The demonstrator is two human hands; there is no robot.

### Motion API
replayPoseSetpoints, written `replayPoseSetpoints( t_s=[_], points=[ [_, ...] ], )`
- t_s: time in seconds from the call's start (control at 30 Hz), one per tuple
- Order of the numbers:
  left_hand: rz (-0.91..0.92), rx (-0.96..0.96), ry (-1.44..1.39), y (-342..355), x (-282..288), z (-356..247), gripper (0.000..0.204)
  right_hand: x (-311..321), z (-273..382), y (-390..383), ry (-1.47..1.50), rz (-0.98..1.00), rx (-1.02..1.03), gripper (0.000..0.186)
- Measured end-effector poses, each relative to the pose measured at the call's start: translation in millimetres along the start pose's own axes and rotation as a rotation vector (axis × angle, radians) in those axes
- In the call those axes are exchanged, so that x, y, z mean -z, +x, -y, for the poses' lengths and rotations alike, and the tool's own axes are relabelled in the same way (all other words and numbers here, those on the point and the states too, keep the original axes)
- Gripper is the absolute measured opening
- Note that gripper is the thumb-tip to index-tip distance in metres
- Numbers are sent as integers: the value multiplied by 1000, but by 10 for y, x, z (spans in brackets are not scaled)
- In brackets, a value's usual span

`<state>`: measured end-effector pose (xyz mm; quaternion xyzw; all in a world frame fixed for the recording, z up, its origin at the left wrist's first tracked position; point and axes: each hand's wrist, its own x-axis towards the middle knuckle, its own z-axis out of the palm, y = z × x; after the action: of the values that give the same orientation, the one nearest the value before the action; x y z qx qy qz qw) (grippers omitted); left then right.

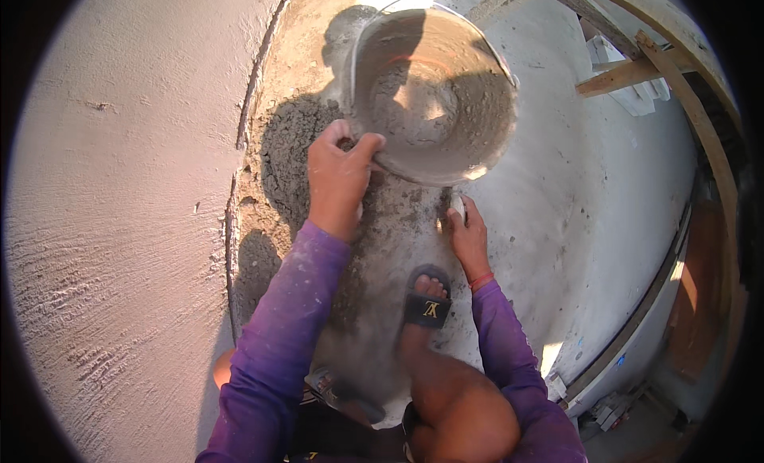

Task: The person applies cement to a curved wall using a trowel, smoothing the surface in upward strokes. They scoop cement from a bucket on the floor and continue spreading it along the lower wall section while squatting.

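Observation:
A mortar-caked bucket point(489, 133) tilts toward me, its wire handle point(487, 45) lying back against the rim. Wet grey mortar point(422, 105) coats its walls and lies in the bottom. My left hand point(338, 177) is closed on the bucket's near left rim, thumb and fingers pinching the edge. Just below the bucket, my right hand point(469, 236) closes round a pale, handle-like piece point(458, 207); the rest of that tool is hidden or too blurred to name. Beside my left hand, a heap of grey mortar point(290, 149) lies on the floor along the wall.
A freshly plastered wall point(119, 224) rises on the left. My sandalled foot point(430, 292) stands on the concrete floor point(557, 224) below the bucket. Wooden boards point(629, 75) and a curved timber point(700, 121) stand at the upper right.

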<state>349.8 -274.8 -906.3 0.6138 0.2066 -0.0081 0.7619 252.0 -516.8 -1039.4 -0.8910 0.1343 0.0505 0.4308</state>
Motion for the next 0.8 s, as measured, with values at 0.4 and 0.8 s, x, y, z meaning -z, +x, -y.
replayPoseSetpoints(
  t_s=[0.4, 0.8],
  points=[
    [40, 50, 378, -443, -1063, 1166, 32, -1127, 612, -31, 193, 546, -16, 40],
    [112, 261, 170, -668, -395, 531, 39, -883, 1002, -572, 471, 705, -78, 41]
  ],
)
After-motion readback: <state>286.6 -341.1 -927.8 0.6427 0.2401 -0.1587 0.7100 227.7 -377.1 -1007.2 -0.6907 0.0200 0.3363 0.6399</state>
